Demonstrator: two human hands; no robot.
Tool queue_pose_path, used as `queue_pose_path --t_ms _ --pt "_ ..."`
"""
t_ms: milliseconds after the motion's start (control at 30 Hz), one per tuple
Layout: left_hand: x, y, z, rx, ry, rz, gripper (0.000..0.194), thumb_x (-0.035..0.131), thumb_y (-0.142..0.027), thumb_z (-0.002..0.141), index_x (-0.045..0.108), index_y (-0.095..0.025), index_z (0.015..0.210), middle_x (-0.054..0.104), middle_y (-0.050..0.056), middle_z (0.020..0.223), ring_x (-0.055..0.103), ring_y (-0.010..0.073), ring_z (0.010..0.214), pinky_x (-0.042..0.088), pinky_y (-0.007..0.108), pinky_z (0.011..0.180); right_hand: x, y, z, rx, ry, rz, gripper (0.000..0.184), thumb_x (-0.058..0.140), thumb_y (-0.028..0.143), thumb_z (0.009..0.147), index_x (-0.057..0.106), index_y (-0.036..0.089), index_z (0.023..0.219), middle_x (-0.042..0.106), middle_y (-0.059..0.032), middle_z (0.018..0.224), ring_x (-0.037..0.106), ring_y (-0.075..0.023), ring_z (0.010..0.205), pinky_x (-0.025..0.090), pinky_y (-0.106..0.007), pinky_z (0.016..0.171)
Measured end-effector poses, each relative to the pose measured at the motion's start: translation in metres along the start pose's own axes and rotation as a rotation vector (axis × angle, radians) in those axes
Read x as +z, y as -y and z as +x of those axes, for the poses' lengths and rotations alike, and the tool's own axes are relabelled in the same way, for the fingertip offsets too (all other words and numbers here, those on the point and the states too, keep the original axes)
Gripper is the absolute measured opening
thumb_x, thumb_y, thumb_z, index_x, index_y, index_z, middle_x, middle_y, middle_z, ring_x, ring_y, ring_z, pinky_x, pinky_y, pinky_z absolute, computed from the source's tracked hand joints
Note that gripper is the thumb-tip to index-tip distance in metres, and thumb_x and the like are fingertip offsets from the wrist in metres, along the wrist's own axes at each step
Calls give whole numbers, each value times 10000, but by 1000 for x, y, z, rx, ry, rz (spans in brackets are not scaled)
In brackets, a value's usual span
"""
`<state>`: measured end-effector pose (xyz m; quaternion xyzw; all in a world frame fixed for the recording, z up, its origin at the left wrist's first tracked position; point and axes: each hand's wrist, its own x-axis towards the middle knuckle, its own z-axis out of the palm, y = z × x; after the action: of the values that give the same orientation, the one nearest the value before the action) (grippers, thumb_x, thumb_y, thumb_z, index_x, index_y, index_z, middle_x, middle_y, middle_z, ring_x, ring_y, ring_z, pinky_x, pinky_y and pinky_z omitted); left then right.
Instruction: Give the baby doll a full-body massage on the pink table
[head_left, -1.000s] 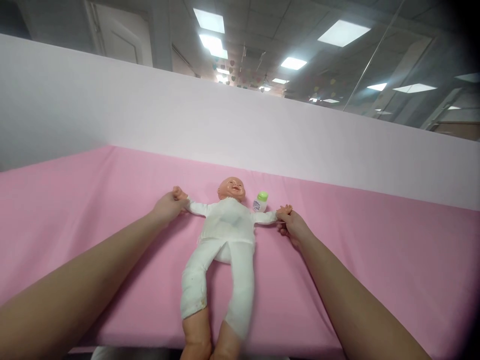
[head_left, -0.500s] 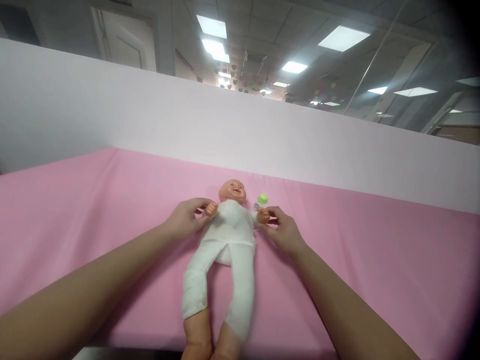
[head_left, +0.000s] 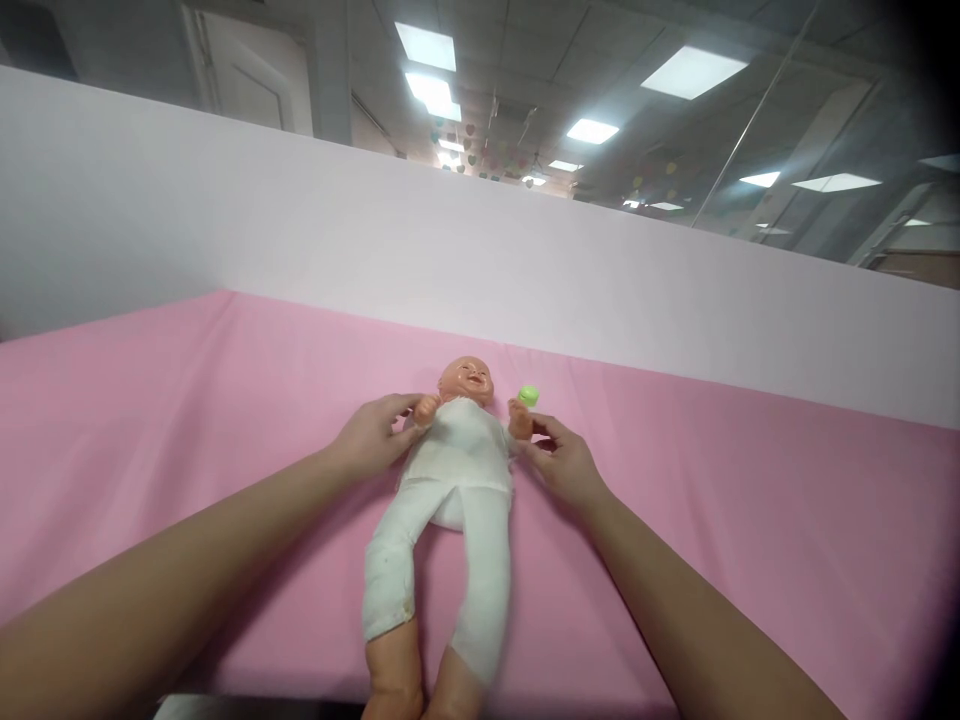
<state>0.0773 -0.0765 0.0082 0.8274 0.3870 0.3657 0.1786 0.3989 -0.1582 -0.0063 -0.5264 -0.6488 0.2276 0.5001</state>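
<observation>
A baby doll [head_left: 459,450] with a white cloth body lies on its back, head away from me and bare feet at the near edge. My left hand [head_left: 379,433] is closed around the doll's arm on the left, just below its small plastic hand. On the other side my right hand [head_left: 564,458] grips the doll's other arm, thumb and fingers at its wrist. Both doll arms are bent up beside the chest. Behind the doll's right-side hand shows the green cap [head_left: 529,396] of a small bottle, whose body is mostly hidden.
Pink sheeting [head_left: 720,520] covers the surface under the doll, with some creases. A white low wall [head_left: 360,230] runs along the back, with glass panels above it. Beyond are a door and ceiling lights.
The doll's hand on the right has turned and moved up and inward, now covering the bottle's body. Its hand on the left has shifted slightly inward. Both my hands keep their hold.
</observation>
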Motion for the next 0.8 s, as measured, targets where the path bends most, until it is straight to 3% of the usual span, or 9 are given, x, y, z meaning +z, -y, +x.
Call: queue_pose_path --t_ms 100,167,300,400,500,600,700,800 --pt "-7 22 6 -253 -151 -122 361 672 -421 869 683 -272 1198 757 49 1120 709 278 955 534 351 789 -12 -20 11 137 -157 216 575 792 384 832 597 279 1363 723 -64 1235 689 -236 1083 596 -354 892" --pt "-14 41 10 -384 -217 -175 325 743 -434 799 702 -230 1049 761 67 999 714 287 895 533 347 736 -23 -35 17 274 -202 355 679 799 368 823 519 324 1440 713 -49 1245 704 -219 1038 616 -329 834" --pt "-23 71 15 -596 -225 -506 315 820 -382 708 680 -174 898 715 80 784 701 250 707 553 350 641 -41 -56 22 582 -202 511 534 755 280 835 604 276 1347 741 -65 1034 706 -184 793 620 -284 650" --pt "-24 76 16 -602 -202 -587 342 845 -351 676 681 -156 905 704 83 761 694 237 681 564 354 635 -46 -59 21 650 -160 520 504 739 213 817 633 232 1309 743 -73 940 698 -178 750 616 -271 632" --pt "-25 66 14 -496 -184 -531 418 830 -389 703 690 -167 1028 746 99 903 725 258 785 580 360 693 -44 -55 19 549 -149 426 595 743 272 827 573 262 1397 749 -80 1076 724 -202 849 632 -316 715" --pt "-24 46 10 -346 -132 -394 451 779 -422 768 676 -211 1154 754 77 1050 731 262 922 582 354 778 -39 -41 15 320 -132 151 651 775 362 817 549 252 1418 707 -97 1272 715 -251 1050 614 -399 886" --pt "-20 24 5 -190 -21 -291 428 746 -426 807 683 -243 1189 749 44 1103 717 239 940 571 342 812 -30 -19 8 129 -46 -123 542 758 397 837 618 250 1339 718 -82 1258 713 -261 1047 592 -439 928" --pt "-13 7 2 -26 82 -134 401 742 -406 804 728 -278 1184 741 22 1125 695 220 936 554 317 809 -16 6 -1 -68 59 -236 383 700 323 889 677 313 1271 733 -34 1226 702 -243 1047 579 -435 943"
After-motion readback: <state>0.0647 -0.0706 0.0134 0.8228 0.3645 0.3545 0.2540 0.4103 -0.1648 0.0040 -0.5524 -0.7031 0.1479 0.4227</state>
